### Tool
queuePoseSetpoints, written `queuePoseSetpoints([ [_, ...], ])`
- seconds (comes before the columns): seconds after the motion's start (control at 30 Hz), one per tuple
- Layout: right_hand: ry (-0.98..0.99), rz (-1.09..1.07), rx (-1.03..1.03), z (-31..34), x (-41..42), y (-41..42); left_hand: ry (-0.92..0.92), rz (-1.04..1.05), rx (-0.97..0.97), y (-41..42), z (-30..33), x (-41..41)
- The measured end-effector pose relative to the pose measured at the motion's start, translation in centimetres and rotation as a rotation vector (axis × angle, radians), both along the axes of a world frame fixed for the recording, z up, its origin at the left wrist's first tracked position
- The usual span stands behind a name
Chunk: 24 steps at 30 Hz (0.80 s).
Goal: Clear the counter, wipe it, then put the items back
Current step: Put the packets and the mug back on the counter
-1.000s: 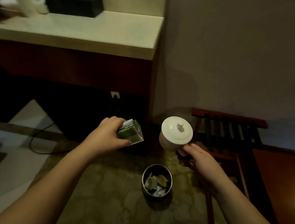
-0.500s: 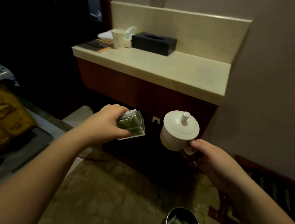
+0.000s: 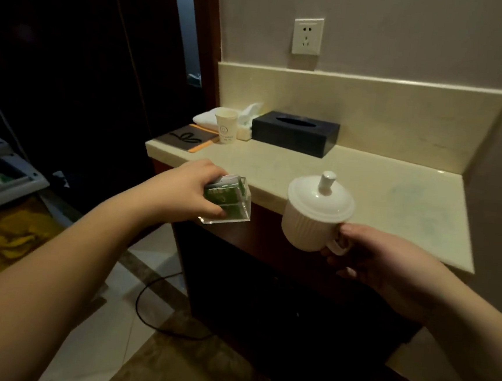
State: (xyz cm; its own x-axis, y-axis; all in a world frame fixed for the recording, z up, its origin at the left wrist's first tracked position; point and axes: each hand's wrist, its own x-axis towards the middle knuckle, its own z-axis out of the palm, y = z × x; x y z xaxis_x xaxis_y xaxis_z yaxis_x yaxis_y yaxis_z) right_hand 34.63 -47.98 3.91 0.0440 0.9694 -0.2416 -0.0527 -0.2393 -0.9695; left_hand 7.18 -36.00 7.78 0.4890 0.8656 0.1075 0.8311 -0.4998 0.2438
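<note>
At the counter's front edge, both hands are loaded and held in the air, nothing set down yet. The left hand, at about nine o'clock from the cup, has its fingers curled round a small clear box with green packets inside, tipped on its side just over the counter lip. The right hand, near four o'clock from the cup, pinches the handle of a white ribbed lidded cup, which hangs in front of the counter edge, a little tilted.

I'd judge the cup to be ceramic: stiff, breakable, fairly heavy for its size, with a loose lid that could slide off at that tilt. The handle is the right hold, though a finger on the knob would steady the lid before it lands. The box looks like light, hard, slick plastic; gripped across its sides it should be fine, but tipped like that, the packets may spill if the open face turns down.

Farther back, around eleven o'clock, stand a black tissue box, a paper cup, a folded white cloth and a dark notebook.

Compared with a second ago, the view has swung up from the floor, where a small round bin and a slatted rack were in sight; both are gone from the picture now. Both hands have risen from below counter height to level with the top, the grips unchanged.
</note>
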Motion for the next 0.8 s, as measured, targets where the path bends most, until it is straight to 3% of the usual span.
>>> queuePoseSetpoints([
  [0.33, 0.059, -0.050, -0.151, 1.5, -0.6, 11.8, 0.128, 0.009, 0.068, 12.4, 1.2, 1.6],
  [0.8, -0.009, -0.256, -0.161, 0.9, -3.9, 24.0, 0.324, -0.179, 0.131, 28.7, 1.2, 6.0],
])
